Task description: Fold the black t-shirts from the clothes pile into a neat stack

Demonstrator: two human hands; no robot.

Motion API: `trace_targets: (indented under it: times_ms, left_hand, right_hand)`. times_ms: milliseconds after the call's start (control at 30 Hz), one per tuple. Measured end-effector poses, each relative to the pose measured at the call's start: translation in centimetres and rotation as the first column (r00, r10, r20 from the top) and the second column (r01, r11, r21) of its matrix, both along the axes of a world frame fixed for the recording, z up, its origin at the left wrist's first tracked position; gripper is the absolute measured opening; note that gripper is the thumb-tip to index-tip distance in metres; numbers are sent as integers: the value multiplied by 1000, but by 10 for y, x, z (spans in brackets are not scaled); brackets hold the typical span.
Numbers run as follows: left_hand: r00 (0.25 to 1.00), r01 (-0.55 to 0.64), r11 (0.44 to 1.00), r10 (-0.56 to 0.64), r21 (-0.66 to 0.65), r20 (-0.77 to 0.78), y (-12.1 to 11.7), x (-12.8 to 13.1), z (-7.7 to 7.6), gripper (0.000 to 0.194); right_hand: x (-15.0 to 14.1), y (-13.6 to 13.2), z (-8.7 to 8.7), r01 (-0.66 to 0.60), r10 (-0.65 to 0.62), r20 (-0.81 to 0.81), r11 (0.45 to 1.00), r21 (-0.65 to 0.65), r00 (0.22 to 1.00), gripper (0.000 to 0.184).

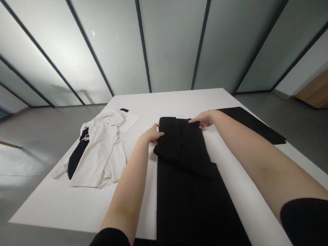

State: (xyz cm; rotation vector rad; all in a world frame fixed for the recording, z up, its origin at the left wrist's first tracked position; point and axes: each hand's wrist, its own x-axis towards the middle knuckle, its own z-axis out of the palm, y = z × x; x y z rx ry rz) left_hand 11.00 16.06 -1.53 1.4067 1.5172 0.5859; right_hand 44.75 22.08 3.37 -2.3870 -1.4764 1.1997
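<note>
A long black garment point(184, 191) lies lengthwise on the white table, its far part folded over into a thicker layer point(178, 144). Whether it is trousers or something else I cannot tell. My left hand point(153, 134) pinches the folded part's left edge, thumb on top and fingers partly hidden beneath. At the far right corner, my right hand point(205, 119) grips the cloth, one digit laid on top and the others curled at the edge.
White clothing point(102, 152) lies heaped on the left, with a black piece point(77, 158) partly under it. A small dark item point(124, 110) lies behind. A flat black sheet point(246, 124) is at the right edge of the white table point(168, 100). Frosted panels stand beyond.
</note>
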Motion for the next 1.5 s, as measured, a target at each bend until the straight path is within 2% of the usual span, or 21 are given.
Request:
trace_targets:
  times_ms: [133,167,233,267,333,367,400,433,500,567,633,800,900,1000,1167,1400,1500]
  left_hand:
    - [994,-17,995,6,95,113,1,6,-9,60]
    - [992,-30,994,17,105,122,2,9,-11,56]
    - [988,-90,983,67,160,143,5,14,-13,50]
    - [983,-132,969,100,211,156,7,17,-13,48]
    - [975,-200,918,153,343,161,11,22,-13,44]
    - [976,-208,885,163,417,141,12,24,-13,43]
    - [980,-198,848,168,491,105,13,25,-12,42]
    - [983,-177,809,175,561,57,13,27,-10,41]
    - [979,-121,740,199,662,-43,11,29,-8,37]
    - [968,-61,715,212,697,-134,7,34,-6,34]
    - [952,18,741,192,671,-238,1,41,-8,34]
    - [898,131,855,111,502,-425,-18,62,-27,56]
    - [881,143,868,108,476,-461,-23,63,-35,64]
    - [871,126,868,135,480,-472,-23,59,-36,66]
    - [877,45,882,190,469,-441,-24,58,-37,72]
    - [858,46,876,211,480,-467,-16,52,-41,75]
    - [843,37,874,233,484,-485,-6,47,-37,74]
  right_hand:
    - [-2,7,-4,-148,145,35,986,81,989,30]
    - [-5,9,-6,-156,154,29,978,137,988,28]
    - [-11,15,-9,-102,105,10,934,343,994,26]
    - [-15,18,-11,-58,62,7,874,483,998,30]
    - [-23,23,-14,3,-12,6,686,727,1000,48]
    - [-28,25,-16,-1,-22,18,604,797,1000,59]
    - [-32,26,-18,-26,-9,36,545,838,999,67]
    - [-37,26,-20,-64,24,60,513,856,998,72]
    - [-48,24,-25,-157,110,116,513,844,987,67]
    - [-60,17,-29,-246,183,172,548,800,968,55]
    - [-73,7,-35,-318,233,222,568,759,947,48]
    - [-101,-26,-55,-473,310,359,540,696,881,51]
    - [-110,-40,-67,-548,373,402,600,583,836,58]
    - [-113,-45,-73,-561,383,416,648,515,825,62]
    - [-113,-44,-70,-536,363,403,669,515,840,64]
    - [-112,-56,-69,-498,314,392,637,588,865,62]
    - [-109,-62,-67,-434,216,388,611,662,896,57]
